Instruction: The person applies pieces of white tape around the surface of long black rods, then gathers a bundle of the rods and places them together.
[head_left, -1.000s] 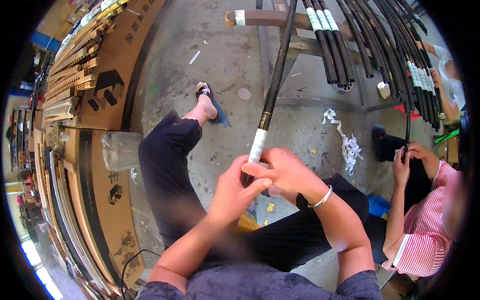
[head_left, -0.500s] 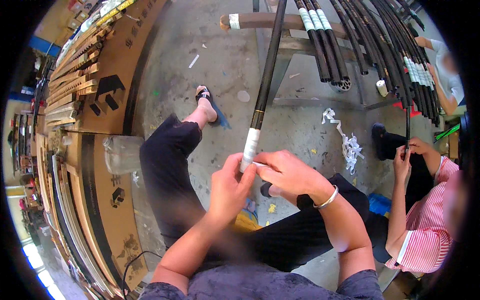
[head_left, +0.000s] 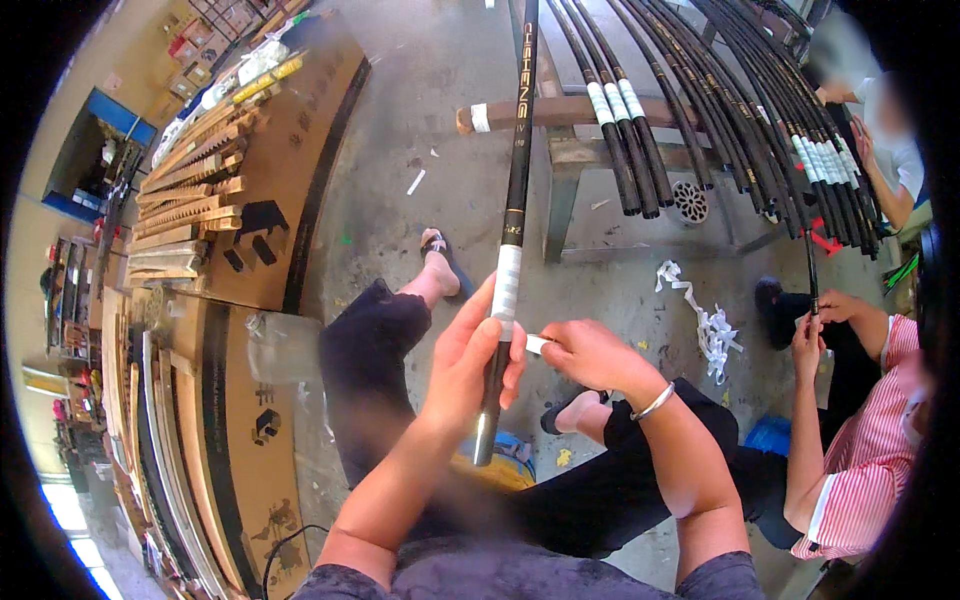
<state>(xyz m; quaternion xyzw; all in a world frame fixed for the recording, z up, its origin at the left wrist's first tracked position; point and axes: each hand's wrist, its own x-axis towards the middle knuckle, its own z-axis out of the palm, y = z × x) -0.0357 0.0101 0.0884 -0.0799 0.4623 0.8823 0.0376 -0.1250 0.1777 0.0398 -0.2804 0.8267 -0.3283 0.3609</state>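
Observation:
A long black fishing rod [head_left: 520, 150] stands slanting in front of me, its butt end [head_left: 486, 440] reaching below my grip. White tape [head_left: 508, 280] is wound around its lower part in close turns. My left hand [head_left: 460, 365] is closed around the rod at the tape's lower end, thumb on the near side. Just to the right, my right hand [head_left: 592, 355] pinches a short white tape strip [head_left: 537, 344] that runs toward the rod; the left fingers partly hide where it joins.
More black rods [head_left: 740, 110], several white-wrapped, lie across a padded rest [head_left: 560, 113]. White tape scraps [head_left: 712, 335] litter the floor. Large cartons [head_left: 300, 200] with wooden strips [head_left: 190, 215] stand left. A co-worker in a striped shirt [head_left: 865, 470] holds another rod at right; another person sits beyond.
The rod's butt end now shows below my left hand, which has wrapped around it. My right hand has drawn away to the right with the tape strip. The camera view has shifted.

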